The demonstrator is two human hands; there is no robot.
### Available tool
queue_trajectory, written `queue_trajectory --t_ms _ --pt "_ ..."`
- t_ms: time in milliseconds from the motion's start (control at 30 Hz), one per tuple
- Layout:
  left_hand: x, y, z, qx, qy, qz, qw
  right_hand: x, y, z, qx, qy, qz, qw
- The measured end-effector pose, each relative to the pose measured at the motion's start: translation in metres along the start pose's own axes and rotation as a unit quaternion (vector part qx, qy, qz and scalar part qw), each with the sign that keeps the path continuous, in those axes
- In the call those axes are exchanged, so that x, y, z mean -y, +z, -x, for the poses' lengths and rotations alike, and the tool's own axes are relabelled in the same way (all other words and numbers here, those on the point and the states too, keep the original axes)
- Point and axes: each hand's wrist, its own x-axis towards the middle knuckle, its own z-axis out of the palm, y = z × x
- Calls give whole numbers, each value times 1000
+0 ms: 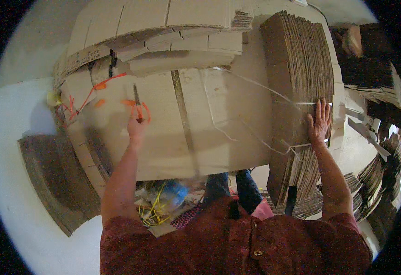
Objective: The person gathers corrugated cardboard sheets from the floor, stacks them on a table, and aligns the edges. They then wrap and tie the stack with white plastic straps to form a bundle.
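In my left hand [136, 126] is a pair of scissors [136, 97] with orange handles, its blades pointing away from me above the cardboard-covered table [159, 142]. My right hand [320, 122] lies flat, fingers stretched, on the right side of a long stack of cardboard pieces [301, 59] standing on edge. White string [303, 103] crosses the stack under my right fingertips, and a second string passes round it near my wrist. A loose string end [219, 128] trails over the table to the left of the stack.
Flat cardboard sheets [150, 18] are piled at the far side. Red strips [90, 94] lie at the table's left. More cardboard stacks stand at the lower left [56, 174] and the right [365, 73]. Yellow strapping [152, 211] and a blue bag [175, 192] lie below the near edge.
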Motion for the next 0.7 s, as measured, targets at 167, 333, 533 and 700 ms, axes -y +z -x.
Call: queue_trajectory --t_ms 167,333,533,700 --pt "-38 38 82 10 86 179 980 21 -15 -1 -166 -38 -159 972" --pt "-170 54 179 194 54 308 930 161 -59 67 172 207 -690 672" --pt "-275 54 258 277 270 382 839 155 -100 88 171 231 -668 687" --pt "-318 78 213 201 302 237 901 96 -95 95 153 345 -721 582"
